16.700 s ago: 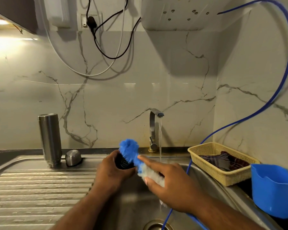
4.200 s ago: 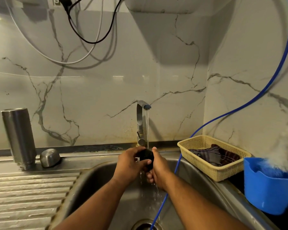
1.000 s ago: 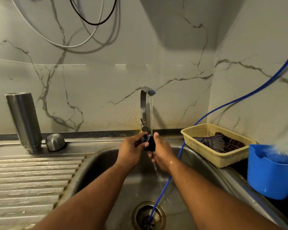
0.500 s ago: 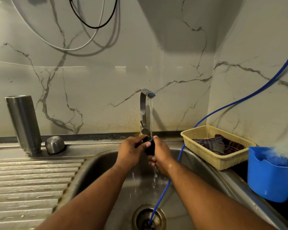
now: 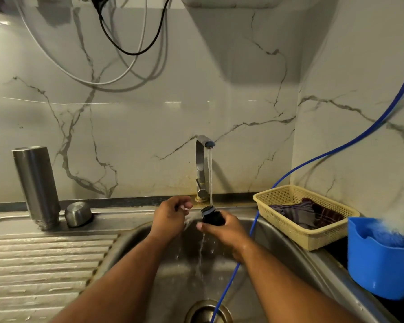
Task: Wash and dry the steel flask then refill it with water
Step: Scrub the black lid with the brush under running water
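One steel flask (image 5: pixel 36 187) stands upright on the ribbed steel bench (image 5: pixel 33 264) at the far left, close to the marble wall; it looks to be mouth-down, though the blur there makes that uncertain. Its rounded steel cap (image 5: pixel 78 213) sits just beside its base. Well apart from both, over the sink (image 5: pixel 135 243), the right hand (image 5: pixel 226 231) grips a small black stopper (image 5: pixel 212 216), fingers curled round its lower part, and holds it directly under the stream of water (image 5: pixel 210 178) running from the tap (image 5: pixel 201 169). Water spills off the stopper into the bowl. The left hand (image 5: pixel 170 217) is just beside it, fingers loosely curled and holding nothing. A thin blue hose (image 5: pixel 313 159) comes down the right wall and ends in the drain (image 5: pixel 208 311). To the right of the sink a yellow basket (image 5: pixel 313 238) holds a dark cloth (image 5: pixel 303 212), and beside it a blue tub (image 5: pixel 378 271) holds a blue brush (image 5: pixel 383 234).
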### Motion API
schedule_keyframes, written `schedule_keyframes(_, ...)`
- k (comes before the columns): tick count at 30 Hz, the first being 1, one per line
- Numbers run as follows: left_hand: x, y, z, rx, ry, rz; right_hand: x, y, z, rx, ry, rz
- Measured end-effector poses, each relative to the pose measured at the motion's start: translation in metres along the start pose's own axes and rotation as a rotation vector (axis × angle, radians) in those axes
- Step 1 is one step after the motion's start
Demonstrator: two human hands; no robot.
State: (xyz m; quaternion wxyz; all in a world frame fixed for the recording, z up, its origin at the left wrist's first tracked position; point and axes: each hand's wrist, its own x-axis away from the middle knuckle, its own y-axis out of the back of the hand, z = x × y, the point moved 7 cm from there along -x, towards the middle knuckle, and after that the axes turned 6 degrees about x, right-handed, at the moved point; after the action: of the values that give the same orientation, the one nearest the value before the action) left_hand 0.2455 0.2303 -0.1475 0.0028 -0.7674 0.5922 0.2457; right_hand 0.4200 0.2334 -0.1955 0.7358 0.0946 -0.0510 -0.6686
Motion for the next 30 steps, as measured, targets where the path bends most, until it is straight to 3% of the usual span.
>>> schedule_keyframes(8, -0.037, -0.027, -0.005, 0.024, 0.098, 0.169, -0.006, -0.013, -0.007, 0.090, -0.009, 0.089)
schedule_keyframes(13, -0.043, -0.041, -0.010, 0.010, 0.077, 0.157, -0.015, -0.006, -0.015, 0.238, -0.016, 0.009)
schedule_keyframes(16, -0.041, -0.045, -0.011, 0.046, 0.108, 0.144, -0.019, 0.000, -0.014, 0.206, -0.004, -0.064)
schedule_keyframes(21, -0.040, -0.051, -0.017, -0.074, 0.053, 0.206, -0.019, -0.002, -0.019, 0.298, -0.029, -0.083)
schedule_keyframes(24, -0.038, -0.049, -0.023, -0.179, 0.030, 0.238, -0.019, -0.001, -0.016, 0.194, 0.012, -0.102)
schedule_keyframes(30, -0.001, -0.023, -0.036, -0.318, -0.019, 0.204, -0.009, -0.013, -0.007, -0.143, -0.074, 0.053)
